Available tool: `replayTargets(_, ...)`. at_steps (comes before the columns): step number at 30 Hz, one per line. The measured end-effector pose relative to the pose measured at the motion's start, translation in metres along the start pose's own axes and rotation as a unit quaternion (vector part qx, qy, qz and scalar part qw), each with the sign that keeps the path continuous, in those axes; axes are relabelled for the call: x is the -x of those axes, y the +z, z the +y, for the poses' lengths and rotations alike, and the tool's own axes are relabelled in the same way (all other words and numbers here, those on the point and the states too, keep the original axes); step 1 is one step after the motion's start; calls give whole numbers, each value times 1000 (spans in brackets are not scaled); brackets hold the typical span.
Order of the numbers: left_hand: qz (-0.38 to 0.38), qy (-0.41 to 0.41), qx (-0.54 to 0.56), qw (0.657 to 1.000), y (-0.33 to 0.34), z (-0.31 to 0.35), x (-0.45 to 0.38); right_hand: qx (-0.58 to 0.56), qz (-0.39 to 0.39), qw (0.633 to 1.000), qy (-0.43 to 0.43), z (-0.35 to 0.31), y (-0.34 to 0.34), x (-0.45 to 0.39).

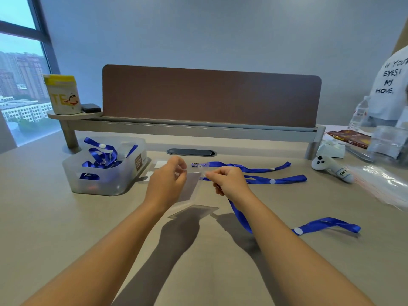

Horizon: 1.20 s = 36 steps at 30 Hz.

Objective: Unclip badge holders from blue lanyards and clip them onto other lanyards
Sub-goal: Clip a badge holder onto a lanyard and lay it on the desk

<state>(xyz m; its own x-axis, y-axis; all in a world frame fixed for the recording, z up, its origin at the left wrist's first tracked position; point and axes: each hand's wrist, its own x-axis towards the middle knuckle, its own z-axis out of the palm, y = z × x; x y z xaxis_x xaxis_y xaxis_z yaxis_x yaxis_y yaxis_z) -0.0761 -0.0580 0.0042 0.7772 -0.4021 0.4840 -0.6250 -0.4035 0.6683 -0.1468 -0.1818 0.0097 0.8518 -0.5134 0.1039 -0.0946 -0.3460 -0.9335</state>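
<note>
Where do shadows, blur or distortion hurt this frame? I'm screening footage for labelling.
Head view: hard shadows of both arms fall on the desk under the clear badge holder; wide-angle bending curves the brown divider; the plastic bags at the right edge look smeared.

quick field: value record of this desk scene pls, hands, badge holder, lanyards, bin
left hand: pinches top edge of the clear badge holder, held above the desk
right hand: pinches the clip end of a blue lanyard at the holder's top
lanyard tail: trails right across the desk
other lanyards: two, flat behind the hands
bin: translucent, left, holds more blue lanyards
clip state: cannot tell
</note>
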Motion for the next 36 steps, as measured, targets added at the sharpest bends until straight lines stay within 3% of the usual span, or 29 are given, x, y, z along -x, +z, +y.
replayTargets(8, 10, 35, -18, 999, -4, 0, 4, 8, -16, 1000, 13, -7, 8, 2)
replayTargets(18, -17, 73, 0, 997, -3, -3, 1, -125, -47, 991, 28, -5, 7, 3)
replayTargets(24, -42, 71, 15, 996, -1, -5, 1, -144, -61, 987, 33, -5, 7, 2)
replayTargets(36, -119, 157, -150, 969, -3, -9, 4, -107, -49, 987, 107, -7, 10, 2)
